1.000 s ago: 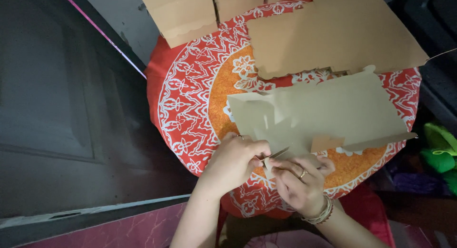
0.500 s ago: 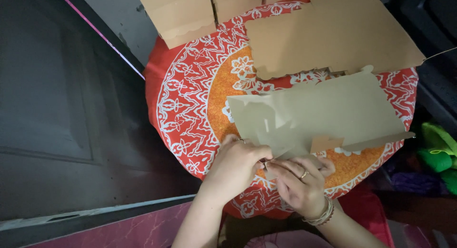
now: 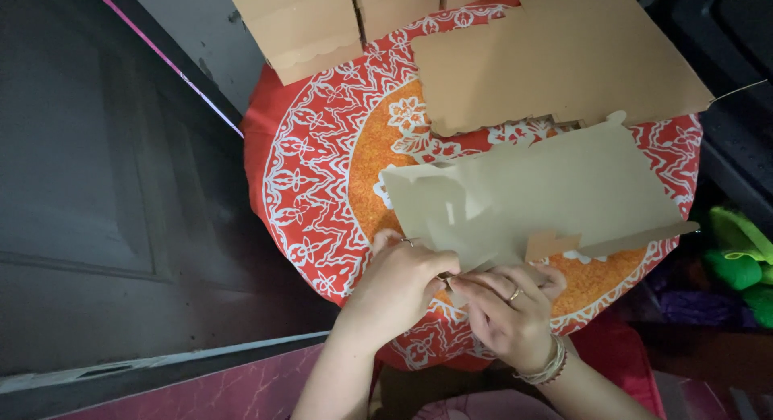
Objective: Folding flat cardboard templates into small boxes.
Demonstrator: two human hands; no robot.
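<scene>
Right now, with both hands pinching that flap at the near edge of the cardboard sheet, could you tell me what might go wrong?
The left hand and right hand pinch one small flap of the flat cardboard sheet; hard pulling might tear or crease it. The sheet overhangs the right edge of the round red patterned cushion, so a tug could slide it off. It might also nudge the second sheet behind.

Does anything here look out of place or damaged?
Nothing looks damaged. The flat cardboard sheet lies askew on the red patterned cloth, its near flap pinched between the left hand and right hand.
</scene>
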